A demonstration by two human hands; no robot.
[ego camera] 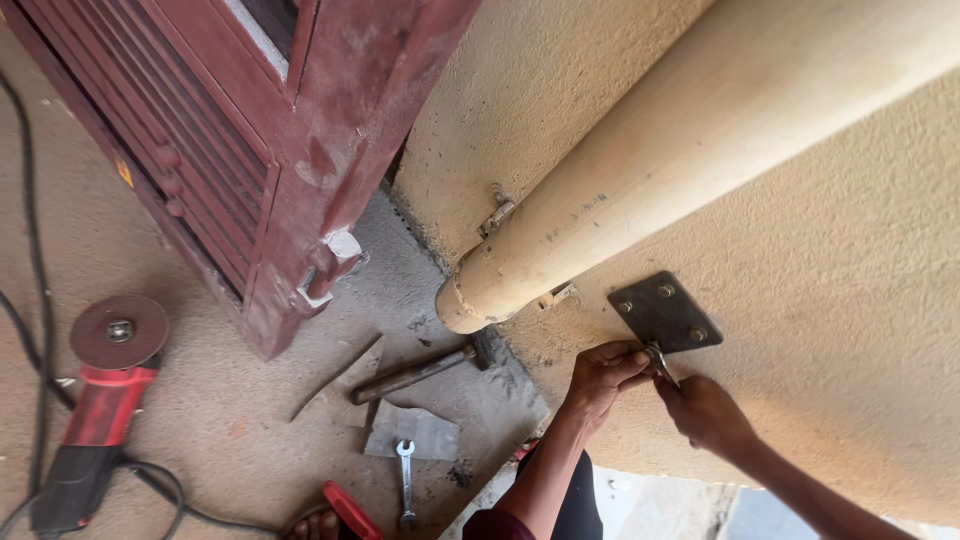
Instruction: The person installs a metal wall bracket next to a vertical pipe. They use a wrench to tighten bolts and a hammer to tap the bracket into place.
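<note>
Square metal plate point(665, 313) with four bolts on the beige wall point(850, 300), left hand point(603, 372) touching its lower corner, fingers closed on a small wrench point(661, 364), right hand point(708, 412) just below, gripping the same wrench, hammer point(430, 368) on the floor point(230, 420)

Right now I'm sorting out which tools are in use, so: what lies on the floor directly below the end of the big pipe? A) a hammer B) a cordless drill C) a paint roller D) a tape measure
A: a hammer lies on the concrete floor just under the end of the beige pipe, its head toward the wall and its handle pointing left.
</note>
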